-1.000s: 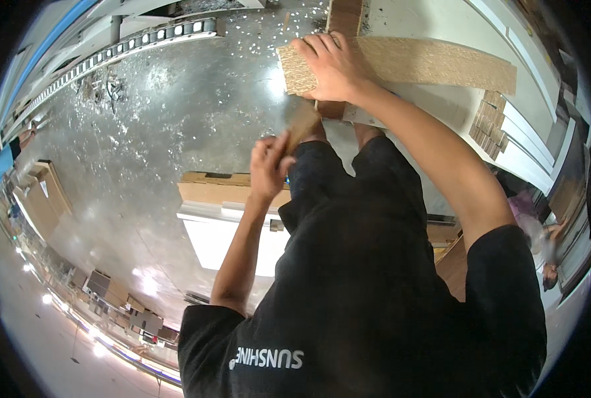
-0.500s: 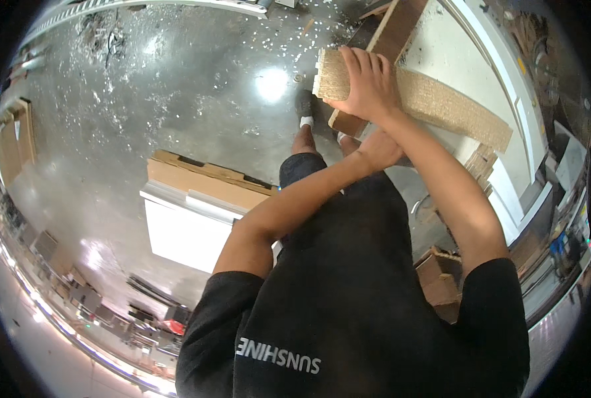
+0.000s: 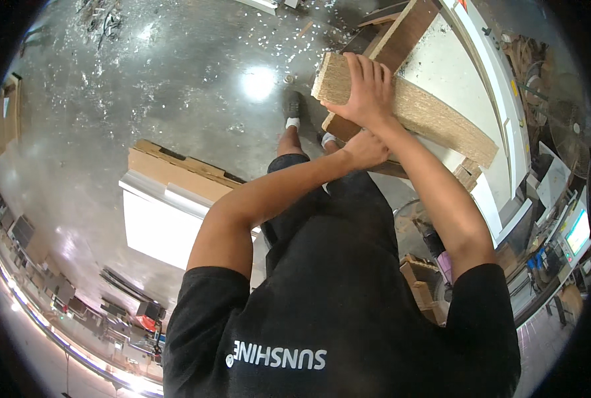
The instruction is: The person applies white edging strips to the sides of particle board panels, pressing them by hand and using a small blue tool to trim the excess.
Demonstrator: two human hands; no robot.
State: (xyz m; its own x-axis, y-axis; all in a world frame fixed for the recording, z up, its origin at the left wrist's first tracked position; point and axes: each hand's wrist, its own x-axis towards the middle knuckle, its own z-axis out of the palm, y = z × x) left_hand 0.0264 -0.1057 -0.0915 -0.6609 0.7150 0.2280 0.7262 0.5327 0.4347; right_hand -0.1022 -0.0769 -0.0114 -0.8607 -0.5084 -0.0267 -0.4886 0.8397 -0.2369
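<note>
A bundle of tan, rough-surfaced strips (image 3: 441,118), which look like particleboard stacked together, slants from upper middle down to the right. My right hand (image 3: 367,89) spans its left end from above, fingers over the far edge and thumb on the near side. Just below, close to my right wrist, is my left hand (image 3: 368,149). It looks curled, but its fingers are partly hidden and what they hold cannot be made out. Under the bundle a brown board-sided frame (image 3: 401,36) borders a pale white surface (image 3: 451,66).
On the left stands a cardboard stack with white panels (image 3: 163,225). White scraps litter the grey floor (image 3: 196,86). At the right are a standing fan (image 3: 574,132) and a lit screen (image 3: 578,231). An open brown box (image 3: 420,278) sits beside my right side.
The view has shifted a little, and more of the right side shows. Both hands keep nearly the same place at the bundle, whose left end is slightly turned.
</note>
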